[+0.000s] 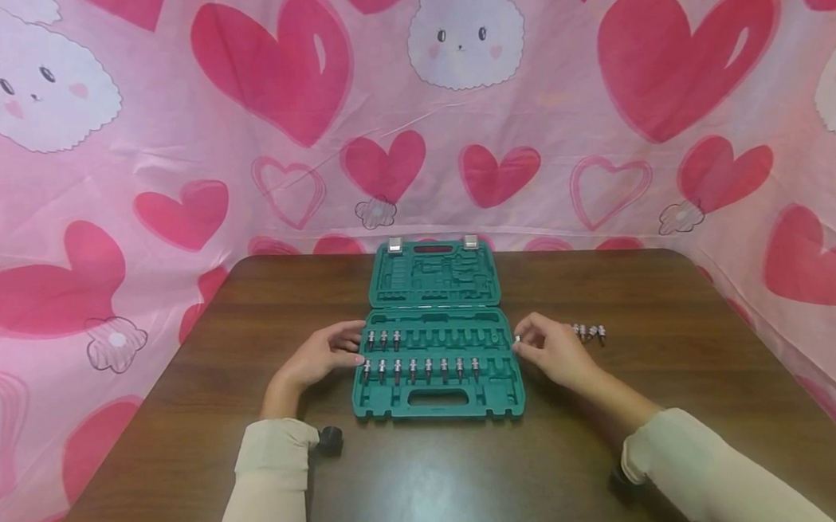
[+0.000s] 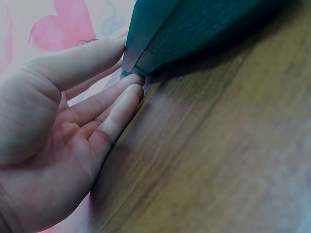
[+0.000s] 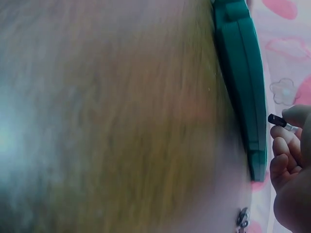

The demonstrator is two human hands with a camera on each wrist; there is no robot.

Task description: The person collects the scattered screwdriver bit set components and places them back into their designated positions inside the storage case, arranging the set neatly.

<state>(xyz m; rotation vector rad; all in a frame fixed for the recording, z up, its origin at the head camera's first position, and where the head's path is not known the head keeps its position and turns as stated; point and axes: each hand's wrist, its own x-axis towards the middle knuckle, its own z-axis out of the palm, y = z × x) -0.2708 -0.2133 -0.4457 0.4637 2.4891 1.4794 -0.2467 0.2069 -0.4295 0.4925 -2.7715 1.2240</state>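
Note:
A green tool case lies open on the table. Several silver socket bits stand along its front row, and three more fill the left end of the back row. My left hand rests against the case's left side, fingers extended; in the left wrist view its thumb and fingertips touch the green case edge. By the right rim, my right hand pinches one socket bit between thumb and forefinger. The right wrist view shows that bit's dark tip pointing toward the case.
Several loose socket bits lie on the wooden table to the right, beyond my right hand. The case's lid leans back behind the tray, with two metal latches on its far edge. A pink heart-printed cloth hangs around the table.

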